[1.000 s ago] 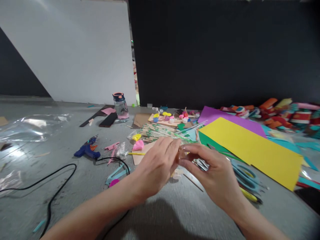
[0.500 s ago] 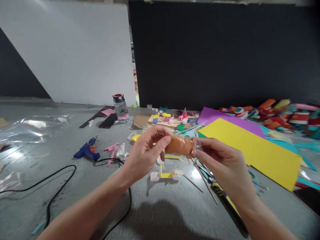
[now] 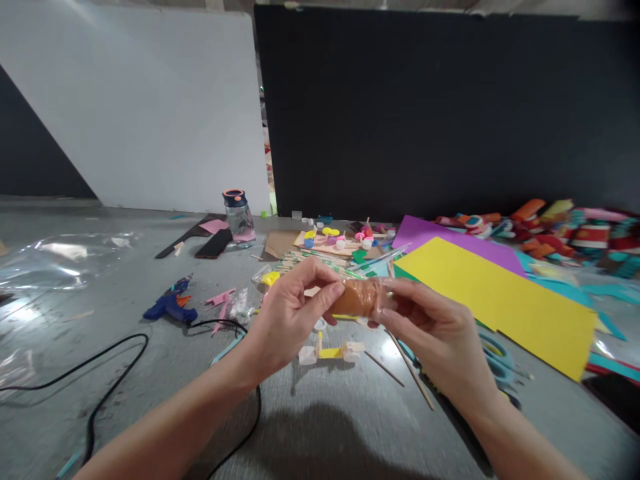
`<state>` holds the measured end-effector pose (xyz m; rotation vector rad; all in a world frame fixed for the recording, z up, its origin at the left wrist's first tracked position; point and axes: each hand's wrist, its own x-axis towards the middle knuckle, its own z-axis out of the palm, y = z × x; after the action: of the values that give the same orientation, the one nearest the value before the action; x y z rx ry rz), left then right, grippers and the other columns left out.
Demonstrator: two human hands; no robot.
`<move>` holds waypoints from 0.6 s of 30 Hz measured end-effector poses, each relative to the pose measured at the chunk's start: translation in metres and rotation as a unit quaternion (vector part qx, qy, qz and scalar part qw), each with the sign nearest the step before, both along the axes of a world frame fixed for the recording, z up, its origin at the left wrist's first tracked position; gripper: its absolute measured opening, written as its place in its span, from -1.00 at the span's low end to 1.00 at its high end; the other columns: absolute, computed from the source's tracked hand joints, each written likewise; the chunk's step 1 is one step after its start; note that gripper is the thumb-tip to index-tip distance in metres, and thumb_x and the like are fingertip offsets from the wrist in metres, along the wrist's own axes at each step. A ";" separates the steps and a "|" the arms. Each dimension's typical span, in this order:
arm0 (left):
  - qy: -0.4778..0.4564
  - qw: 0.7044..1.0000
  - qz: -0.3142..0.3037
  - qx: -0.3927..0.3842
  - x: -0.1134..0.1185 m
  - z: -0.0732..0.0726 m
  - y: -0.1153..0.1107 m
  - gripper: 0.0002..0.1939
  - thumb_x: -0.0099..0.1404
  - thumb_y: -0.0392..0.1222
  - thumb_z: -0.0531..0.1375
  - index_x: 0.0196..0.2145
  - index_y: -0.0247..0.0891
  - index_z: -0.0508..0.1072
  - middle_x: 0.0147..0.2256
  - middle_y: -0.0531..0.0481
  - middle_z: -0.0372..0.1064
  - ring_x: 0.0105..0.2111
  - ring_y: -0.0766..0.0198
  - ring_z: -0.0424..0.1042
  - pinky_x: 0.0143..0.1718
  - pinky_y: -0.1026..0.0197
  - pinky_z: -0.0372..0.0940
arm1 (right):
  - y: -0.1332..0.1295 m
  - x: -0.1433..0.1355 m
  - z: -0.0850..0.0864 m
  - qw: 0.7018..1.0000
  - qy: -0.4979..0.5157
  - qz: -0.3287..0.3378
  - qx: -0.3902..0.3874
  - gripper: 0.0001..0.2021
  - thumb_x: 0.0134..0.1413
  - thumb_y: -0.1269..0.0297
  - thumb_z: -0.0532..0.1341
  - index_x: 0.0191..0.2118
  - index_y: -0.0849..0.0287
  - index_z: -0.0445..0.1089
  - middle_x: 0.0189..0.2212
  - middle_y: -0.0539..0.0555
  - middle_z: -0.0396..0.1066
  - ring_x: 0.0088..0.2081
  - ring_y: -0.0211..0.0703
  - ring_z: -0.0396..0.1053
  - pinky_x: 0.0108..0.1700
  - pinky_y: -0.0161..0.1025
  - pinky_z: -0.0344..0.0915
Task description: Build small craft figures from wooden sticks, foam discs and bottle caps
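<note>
Between both hands, over the table, is a small orange-brown packet in crinkled clear plastic, perhaps modelling clay. My left hand grips its left end, thumb on top. The fingers of my right hand pinch the wrapper at the other end. Below them on the table sits a small craft model with a yellow strip and pale round ends. Thin wooden sticks lie just right of it. Under my right forearm, blue-handled scissors are partly hidden.
A blue glue gun with a black cord lies to the left. Farther back stand a water bottle and a phone. Yellow card and purple card cover the right side. Clear plastic lies far left.
My right hand has shifted slightly left and turned, and the wrapper end looks more bunched in its fingers. My left hand still holds the packet. The view has shifted a little.
</note>
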<state>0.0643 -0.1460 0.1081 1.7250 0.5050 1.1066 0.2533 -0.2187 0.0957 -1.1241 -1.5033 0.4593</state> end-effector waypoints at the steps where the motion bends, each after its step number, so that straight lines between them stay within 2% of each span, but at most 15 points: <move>1: 0.002 1.000 -0.006 -0.006 0.000 0.000 -0.001 -0.90 0.39 -0.20 0.18 -0.32 -0.21 0.40 -0.36 0.07 0.33 -0.37 0.37 0.37 -0.43 0.34 0.46 | 0.001 -0.001 0.000 1.000 0.002 0.011 -0.004 -0.79 0.14 0.37 0.31 -0.09 0.08 0.50 -0.31 0.01 0.52 -0.41 -0.22 0.47 -0.34 -0.23 0.47; 7: -0.027 0.998 0.001 -0.062 0.005 -0.002 0.000 -0.88 0.34 -0.17 0.24 -0.32 -0.25 0.42 -0.36 0.06 0.36 -0.40 0.37 0.38 -0.44 0.32 0.45 | 0.005 -0.002 -0.001 0.999 -0.039 0.027 0.018 -0.87 0.12 0.44 0.28 -0.21 0.11 0.43 -0.32 -0.02 0.40 -0.36 -0.26 0.38 -0.34 -0.28 0.37; 11: -0.107 0.980 -0.015 -0.168 0.009 -0.008 0.005 -0.83 0.28 -0.14 0.30 -0.37 -0.25 0.40 -0.39 0.08 0.36 -0.42 0.38 0.38 -0.45 0.32 0.42 | 0.005 0.000 -0.001 0.997 -0.052 0.028 0.046 -0.89 0.13 0.47 0.26 -0.25 0.11 0.39 -0.33 -0.02 0.39 -0.32 -0.24 0.37 -0.31 -0.26 0.35; 15: -0.162 0.950 -0.033 -0.265 0.010 -0.011 0.009 -0.78 0.22 -0.17 0.34 -0.40 -0.27 0.37 -0.39 0.09 0.38 -0.41 0.40 0.40 -0.38 0.31 0.41 | 0.005 0.003 -0.003 0.995 -0.082 -0.010 0.064 -0.93 0.18 0.42 0.27 -0.23 0.12 0.41 -0.32 -0.01 0.44 -0.31 -0.22 0.40 -0.27 -0.24 0.36; 18: -0.171 0.945 -0.037 -0.277 0.011 -0.011 0.010 -0.77 0.21 -0.17 0.36 -0.40 -0.27 0.36 -0.38 0.08 0.41 -0.39 0.39 0.41 -0.35 0.31 0.39 | 0.003 0.004 -0.002 0.990 -0.104 -0.055 0.078 -0.87 0.15 0.41 0.32 -0.17 0.13 0.45 -0.34 -0.03 0.49 -0.36 -0.25 0.43 -0.25 -0.25 0.38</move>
<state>0.0749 -0.1360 0.0973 1.0291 0.4701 1.0557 0.2569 -0.2152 0.0938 -1.1517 -1.6178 0.1486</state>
